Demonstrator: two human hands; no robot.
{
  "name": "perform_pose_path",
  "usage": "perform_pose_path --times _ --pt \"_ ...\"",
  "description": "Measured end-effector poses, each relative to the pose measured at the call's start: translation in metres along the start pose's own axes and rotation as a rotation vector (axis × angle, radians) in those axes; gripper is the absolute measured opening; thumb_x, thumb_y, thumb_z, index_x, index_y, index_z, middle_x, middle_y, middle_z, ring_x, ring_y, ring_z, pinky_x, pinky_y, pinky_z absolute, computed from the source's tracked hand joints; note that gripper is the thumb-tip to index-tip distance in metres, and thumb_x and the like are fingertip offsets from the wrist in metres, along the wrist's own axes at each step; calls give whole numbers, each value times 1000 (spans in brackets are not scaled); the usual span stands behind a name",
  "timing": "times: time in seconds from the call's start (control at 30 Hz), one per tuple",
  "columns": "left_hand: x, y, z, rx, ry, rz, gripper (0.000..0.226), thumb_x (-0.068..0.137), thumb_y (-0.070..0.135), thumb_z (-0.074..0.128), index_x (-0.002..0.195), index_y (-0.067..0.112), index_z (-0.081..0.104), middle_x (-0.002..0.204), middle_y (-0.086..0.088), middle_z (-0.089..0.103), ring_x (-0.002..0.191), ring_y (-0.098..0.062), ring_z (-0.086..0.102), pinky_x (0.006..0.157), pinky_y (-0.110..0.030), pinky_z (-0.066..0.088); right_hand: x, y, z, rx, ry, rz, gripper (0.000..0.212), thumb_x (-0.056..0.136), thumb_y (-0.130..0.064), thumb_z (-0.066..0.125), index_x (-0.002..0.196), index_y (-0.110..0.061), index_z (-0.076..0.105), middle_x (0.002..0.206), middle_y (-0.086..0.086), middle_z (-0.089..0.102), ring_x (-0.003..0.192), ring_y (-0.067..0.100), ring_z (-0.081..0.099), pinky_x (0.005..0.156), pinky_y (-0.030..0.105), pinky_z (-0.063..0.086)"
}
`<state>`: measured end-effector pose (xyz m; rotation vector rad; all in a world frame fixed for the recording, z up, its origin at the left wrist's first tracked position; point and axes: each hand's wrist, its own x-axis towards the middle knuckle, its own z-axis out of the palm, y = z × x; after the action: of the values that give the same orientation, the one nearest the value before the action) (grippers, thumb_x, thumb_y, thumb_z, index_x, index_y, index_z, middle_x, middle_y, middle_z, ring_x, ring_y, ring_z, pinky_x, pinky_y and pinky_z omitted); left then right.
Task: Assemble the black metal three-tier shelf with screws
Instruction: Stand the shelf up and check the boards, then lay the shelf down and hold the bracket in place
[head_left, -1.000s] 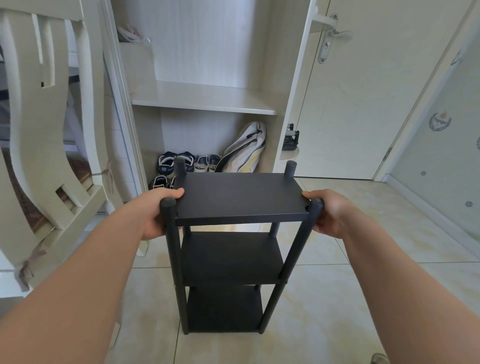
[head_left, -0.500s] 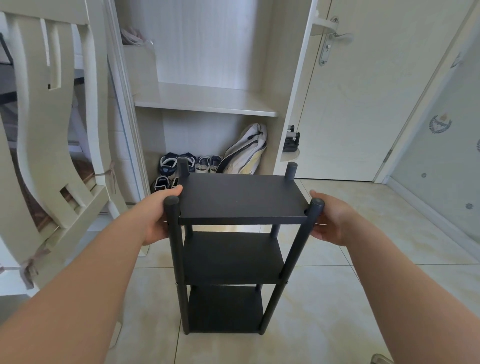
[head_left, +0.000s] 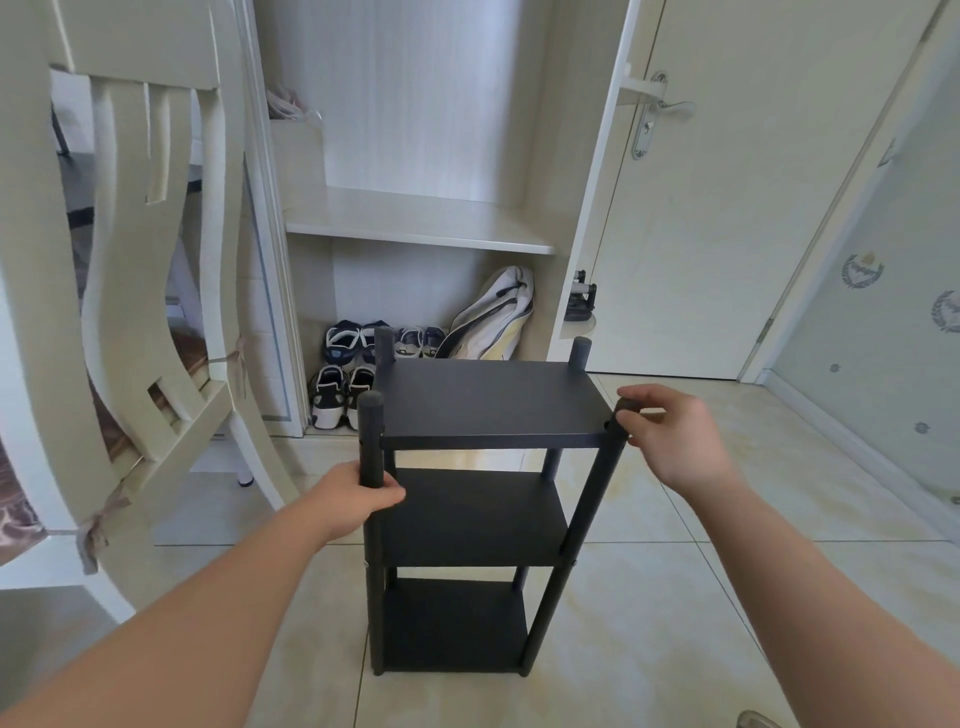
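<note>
The black three-tier shelf (head_left: 488, 400) stands upright on the tiled floor, with three boards held between round black posts. My left hand (head_left: 353, 493) grips the near left post (head_left: 370, 441) just below the top board. My right hand (head_left: 670, 436) pinches the top of the near right post (head_left: 615, 421) with its fingertips. Small screws show on the near posts at the middle board. No loose screws are visible.
An open white wardrobe (head_left: 415, 223) stands behind the shelf, with shoes (head_left: 337, 384) and a bag (head_left: 493, 317) at its bottom. A cream chair (head_left: 145, 291) leans in at the left. A closed door (head_left: 727, 208) is at the right.
My left hand slid down from the top board's edge to the near left post. My right hand shifted from cupping the board's right side to pinching the post top.
</note>
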<state>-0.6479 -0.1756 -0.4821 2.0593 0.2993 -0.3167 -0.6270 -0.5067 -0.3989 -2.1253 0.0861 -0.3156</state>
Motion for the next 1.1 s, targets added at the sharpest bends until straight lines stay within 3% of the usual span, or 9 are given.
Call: perform_pose_path --times 0.1,0.23,0.43,0.6,0.7,0.83,0.97,1.03,1.1 --pt "1 4 10 -37 101 35 23 95 35 64 93 13 70 101 -3 69 103 -23 60 97 -39 43 -1 1 0 11 59 11 19 93 -3 66 108 -15 69 91 -10 69 85 21 72 89 44 59" --pt "0 21 19 -56 157 111 29 94 41 63 96 13 68 91 -2 71 94 -19 64 90 -36 44 -3 15 -5 82 198 23 15 93 -4 68 90 -19 66 91 -9 70 90 21 72 86 49 60" --pt "5 76 59 22 220 314 23 94 44 63 90 21 61 78 -6 69 77 -13 63 72 -29 41 9 68 -41 240 345 133 12 96 -2 64 95 -14 67 96 -4 70 81 23 72 79 35 58" --pt "6 119 116 129 196 439 23 94 39 65 77 26 56 68 2 60 67 -13 58 61 -26 38 17 144 -68 403 409 311 10 96 4 61 99 -5 64 110 18 68 89 31 68 86 39 58" --pt "14 136 148 203 192 502 22 93 41 66 79 26 60 68 8 58 71 -12 57 60 -27 38 22 189 -79 403 415 390 11 96 2 62 98 -9 63 110 18 69 86 29 68 89 44 58" --pt "28 150 186 344 97 513 28 93 42 64 71 29 54 68 5 57 69 -16 57 61 -30 39 29 243 -86 317 376 518 12 92 -8 64 86 -18 66 89 7 69 90 37 70 91 54 58" --pt "45 149 217 500 -94 499 40 90 39 69 63 22 45 60 4 46 57 -13 46 57 -29 33 23 293 -70 212 262 643 9 95 -10 60 94 -10 69 78 9 65 81 35 66 75 38 52" --pt "55 142 235 571 -183 497 41 91 38 69 63 21 45 58 5 45 55 -11 45 55 -27 32 17 321 -53 229 204 736 12 95 -9 59 95 -10 71 80 9 64 88 38 68 83 40 56" --pt "66 129 253 617 -228 499 38 91 40 68 64 21 49 60 3 49 58 -13 50 55 -26 35 11 352 -32 265 139 811 16 90 -5 56 87 1 70 82 8 58 81 32 61 96 51 55"
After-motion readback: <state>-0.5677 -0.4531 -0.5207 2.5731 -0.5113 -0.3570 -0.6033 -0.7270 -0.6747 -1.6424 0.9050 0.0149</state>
